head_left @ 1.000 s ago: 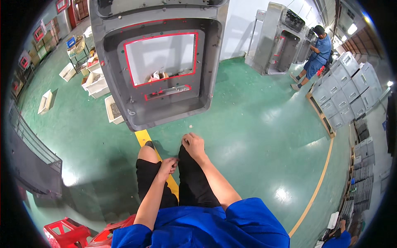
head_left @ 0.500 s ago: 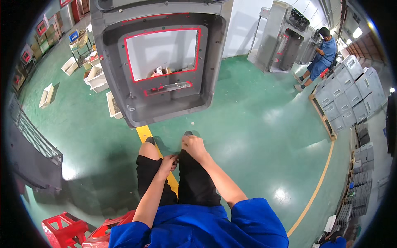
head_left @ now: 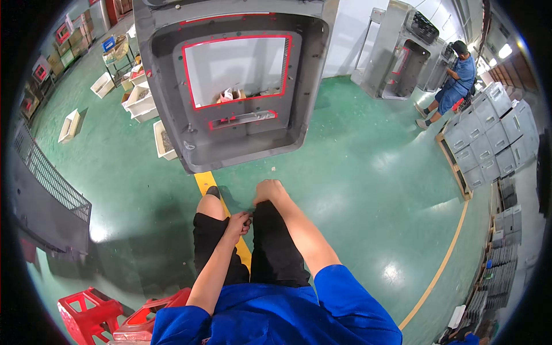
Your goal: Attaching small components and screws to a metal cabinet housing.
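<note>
My left hand is closed over my left thigh, its fingers curled; anything inside them is hidden or too small to name. Above my right knee, my right hand bends at the wrist with its fingers folded down, and what they grip, if anything, cannot be made out. In front of both hands, apart from them, stands a large grey moulded housing with a rectangular opening bordered by red strips. A narrow slot with red edging lies below that opening.
White bins stand on the floor behind the housing's left side. Red plastic stools are at lower left, below a dark grilled panel. At right, grey boxes sit stacked on a pallet; a person in blue works beyond.
My right hand has risen slightly forward, away from my left hand, which stays closed near my thigh. The view has shifted a little, so the housing appears farther right.
</note>
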